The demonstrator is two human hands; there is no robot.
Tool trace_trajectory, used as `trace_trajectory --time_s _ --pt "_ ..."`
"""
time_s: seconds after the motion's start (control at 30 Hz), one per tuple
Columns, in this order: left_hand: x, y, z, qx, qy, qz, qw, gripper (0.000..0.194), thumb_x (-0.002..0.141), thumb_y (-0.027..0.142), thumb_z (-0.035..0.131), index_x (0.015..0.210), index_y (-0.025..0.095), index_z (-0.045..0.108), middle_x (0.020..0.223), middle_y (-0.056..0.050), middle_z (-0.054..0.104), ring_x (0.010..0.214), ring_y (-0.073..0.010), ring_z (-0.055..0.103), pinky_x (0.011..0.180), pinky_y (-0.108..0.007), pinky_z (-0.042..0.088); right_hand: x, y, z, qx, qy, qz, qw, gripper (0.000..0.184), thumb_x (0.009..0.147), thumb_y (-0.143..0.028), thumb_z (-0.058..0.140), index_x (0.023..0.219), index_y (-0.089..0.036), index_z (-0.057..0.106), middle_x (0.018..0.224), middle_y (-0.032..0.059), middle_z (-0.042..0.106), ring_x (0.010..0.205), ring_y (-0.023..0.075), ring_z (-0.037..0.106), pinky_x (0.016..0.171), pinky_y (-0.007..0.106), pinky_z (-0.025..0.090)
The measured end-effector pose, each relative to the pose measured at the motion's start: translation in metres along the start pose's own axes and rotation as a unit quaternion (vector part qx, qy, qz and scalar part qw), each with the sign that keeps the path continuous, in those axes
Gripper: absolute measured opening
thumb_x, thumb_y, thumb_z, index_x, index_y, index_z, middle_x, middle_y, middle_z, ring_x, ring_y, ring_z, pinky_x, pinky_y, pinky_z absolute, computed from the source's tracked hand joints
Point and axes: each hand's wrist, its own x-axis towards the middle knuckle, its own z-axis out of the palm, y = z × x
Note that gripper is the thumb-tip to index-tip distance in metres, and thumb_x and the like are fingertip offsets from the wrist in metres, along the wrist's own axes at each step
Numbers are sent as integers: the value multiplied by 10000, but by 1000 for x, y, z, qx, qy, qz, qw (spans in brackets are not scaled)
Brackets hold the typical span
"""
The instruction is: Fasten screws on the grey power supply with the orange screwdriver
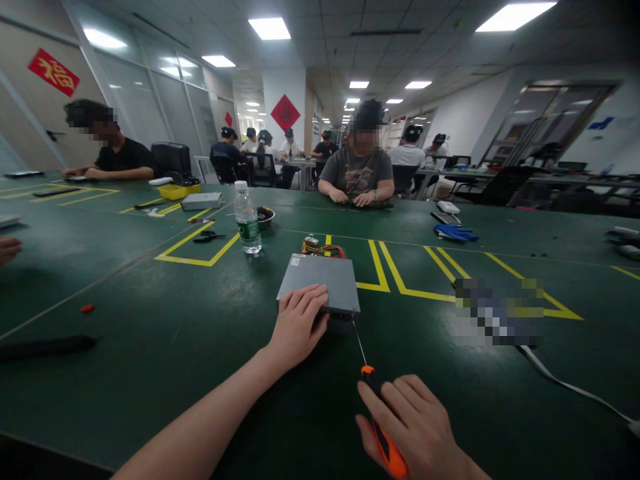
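Note:
A grey metal computer power supply [320, 277] lies on the green table in front of me, its bundle of coloured cables [325, 249] at the far side. My left hand [303, 323] grips its near left part, fingers over the top and thumb at the near face. In my right hand [410, 413] is an orange and black screwdriver [387, 447], fingers closed round the handle. The screwdriver's thin shaft points away from me, and its tip meets the near right corner of the power supply. Whether the tip sits in a screw is too small to tell.
A water bottle [247, 220] stands beyond the power supply to the left, beside a round bowl [266, 217]. Black pliers [209, 236] lie inside yellow tape. Blue gloves [455, 233] and a blurred-out device with a white cable [565, 383] are at right. A person [357, 167] sits opposite.

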Motion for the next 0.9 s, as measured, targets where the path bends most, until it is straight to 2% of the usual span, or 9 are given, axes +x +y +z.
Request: trace_trajectory --time_s 0.13,0.3,0.4,0.73,0.9 --pt "0 0 0 -5 -2 -2 1000 269 854 225 483 1122 223 509 1254 -37 550 1181 -206 458 954 -394 313 -2 0 3 25 4 -32 999 164 784 -97 511 919 -110 603 624 18 563 544 124 502 523 274 394" --pt "-1 -1 1 -7 -3 5 1000 281 849 195 474 1128 218 502 1260 -32 545 1189 -199 446 950 -384 312 -2 0 14 36 -20 -35 999 185 786 -70 513 952 -99 590 678 46 587 598 145 533 554 297 431" --pt "-1 -2 1 -7 -4 8 1000 282 851 197 468 1131 217 497 1269 -32 539 1197 -199 437 951 -384 304 -1 0 16 38 -13 -44 998 179 785 -66 509 942 -92 590 665 46 584 584 146 528 546 301 432" --pt "0 0 -1 -12 -3 4 1000 272 859 220 473 1130 220 501 1262 -37 543 1189 -202 447 949 -386 308 0 0 16 24 -5 -15 1000 166 800 -93 501 944 -110 582 669 43 595 582 146 539 562 300 441" --pt "0 1 -1 -10 4 1 1000 270 848 213 484 1116 221 513 1248 -40 553 1176 -203 460 945 -389 317 -1 -2 19 19 24 -8 1000 145 791 -82 500 922 -114 552 667 40 584 576 140 522 550 289 438"
